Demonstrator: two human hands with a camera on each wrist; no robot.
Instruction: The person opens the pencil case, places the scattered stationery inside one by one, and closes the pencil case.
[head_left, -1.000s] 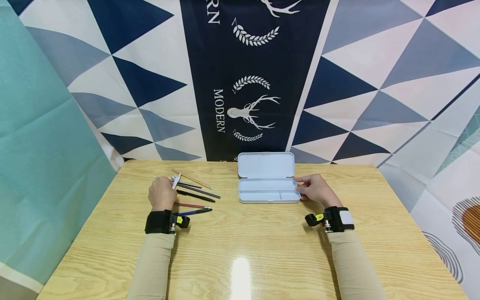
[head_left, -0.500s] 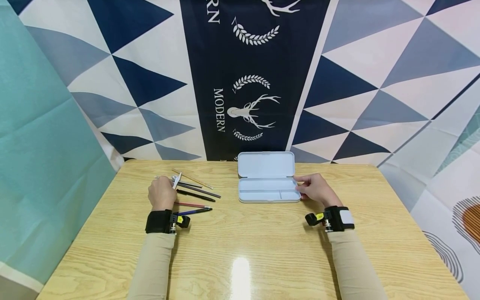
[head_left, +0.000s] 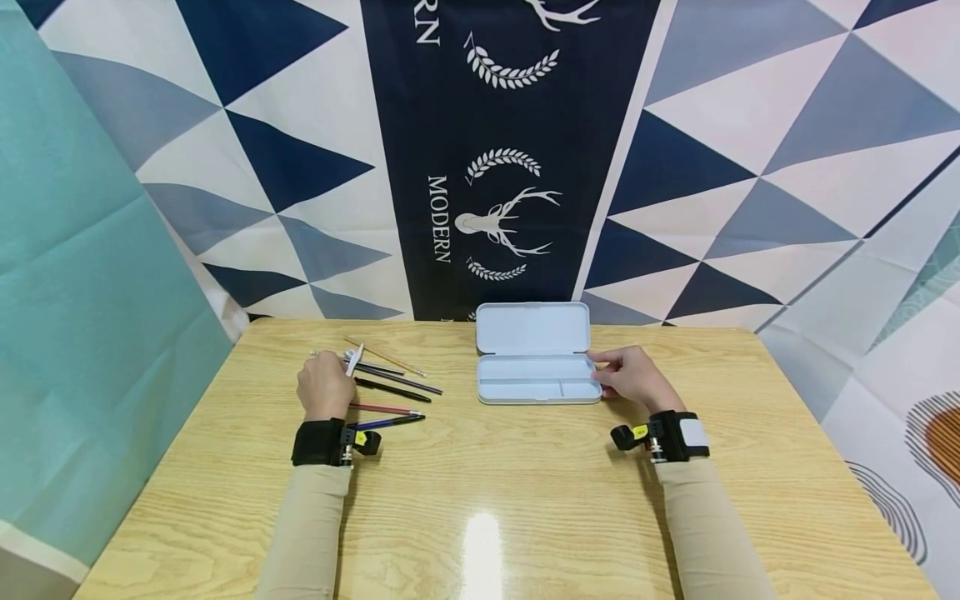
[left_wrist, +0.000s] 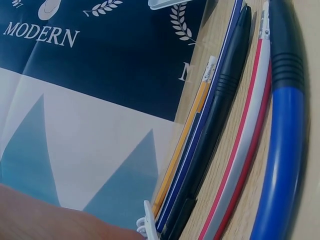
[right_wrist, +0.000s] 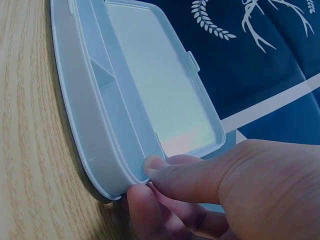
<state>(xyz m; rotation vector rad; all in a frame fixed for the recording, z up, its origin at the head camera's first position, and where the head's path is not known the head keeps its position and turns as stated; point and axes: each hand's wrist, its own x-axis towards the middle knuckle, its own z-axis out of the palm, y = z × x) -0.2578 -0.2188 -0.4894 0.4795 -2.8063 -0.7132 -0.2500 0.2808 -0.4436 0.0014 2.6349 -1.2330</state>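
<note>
At the left of the table, my left hand (head_left: 326,386) holds a slim white plastic object (head_left: 355,360), whose kind I cannot tell. In the left wrist view the white piece (left_wrist: 148,220) shows only at the fingertip. Beside this hand lie a yellow pencil (head_left: 386,357), a dark blue pencil (head_left: 405,381), a black pen (head_left: 392,390), a red-and-white striped pencil (head_left: 386,410) and a blue pen (head_left: 388,422). My right hand (head_left: 633,379) pinches the right end wall of a pale blue pencil case (head_left: 536,402). Its lid (head_left: 532,328) stands raised, and its divided inside holds nothing.
The wooden table (head_left: 480,483) carries everything, and a bright reflection shows near its front. Behind it hangs a patterned cloth (head_left: 495,167), close to the case's lid. A teal cloth (head_left: 97,275) hangs at the left.
</note>
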